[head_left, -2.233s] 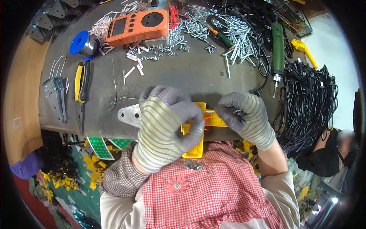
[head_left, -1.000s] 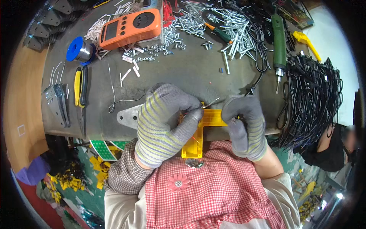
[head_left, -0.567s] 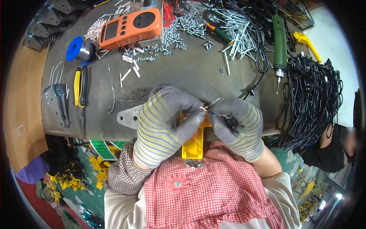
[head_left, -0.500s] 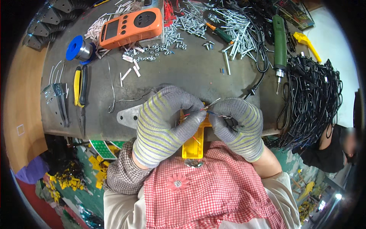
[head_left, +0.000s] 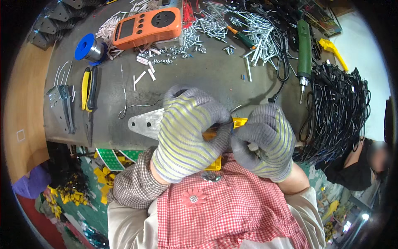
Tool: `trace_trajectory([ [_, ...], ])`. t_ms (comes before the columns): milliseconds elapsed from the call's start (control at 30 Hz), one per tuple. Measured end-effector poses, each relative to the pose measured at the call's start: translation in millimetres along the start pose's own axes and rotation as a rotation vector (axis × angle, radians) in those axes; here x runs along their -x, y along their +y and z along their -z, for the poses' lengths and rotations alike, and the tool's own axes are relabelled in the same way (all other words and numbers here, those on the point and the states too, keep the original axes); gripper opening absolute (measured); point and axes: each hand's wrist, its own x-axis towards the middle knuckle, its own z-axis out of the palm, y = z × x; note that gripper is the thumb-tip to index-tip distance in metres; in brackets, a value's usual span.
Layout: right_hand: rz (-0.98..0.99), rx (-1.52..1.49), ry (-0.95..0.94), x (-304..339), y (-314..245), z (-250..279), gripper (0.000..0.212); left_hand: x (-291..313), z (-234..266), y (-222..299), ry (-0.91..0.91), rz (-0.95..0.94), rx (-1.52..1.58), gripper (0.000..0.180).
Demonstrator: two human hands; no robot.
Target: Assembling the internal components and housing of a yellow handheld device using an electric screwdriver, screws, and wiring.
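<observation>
My left hand (head_left: 192, 133), in a striped grey and yellow glove, is closed in a pinch near the table's front edge. Facing it, my right hand (head_left: 267, 143) wears a matching glove and pinches too, the fingertips almost meeting. Thin wires run between the two sets of fingers, mostly hidden by them; a short stripped wire end (head_left: 236, 108) sticks out above. Beneath the hands lies a yellow plastic housing (head_left: 240, 122), largely covered. A flat metal plate with holes (head_left: 141, 125) pokes out left of my left hand.
Solder wire (head_left: 123, 97) trails near a blue spool (head_left: 86, 47) and yellow-black pliers (head_left: 88, 93). An orange meter (head_left: 147, 28), loose screws (head_left: 257, 31) and nuts lie at the back. A green electric screwdriver (head_left: 304, 52) and bundled black cords (head_left: 340, 112) are at right. Another person (head_left: 352, 166) is beyond.
Both hands have shifted slightly right, keeping their pinches. The red and blue wires seen between them are now mostly covered, and more of the yellow housing's lower part is hidden.
</observation>
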Motion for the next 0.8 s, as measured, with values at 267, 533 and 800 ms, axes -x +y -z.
trace_trajectory([
  [267, -0.112, 0.100, 0.018, 1.1, 11.2, 2.4, 0.014, 10.7, 2.9, -6.3, -0.007, 0.204, 0.437, 0.012],
  [533, 0.109, 0.026, -0.205, -7.8, 14.1, 11.8, 0.019, -11.9, 28.0, -9.1, -0.172, 0.011, 0.198, 0.011],
  [800, -0.201, -0.180, -0.100, 2.2, 11.4, -4.7, 0.021, 9.5, 9.0, -16.3, -0.116, -0.069, 0.133, 0.016],
])
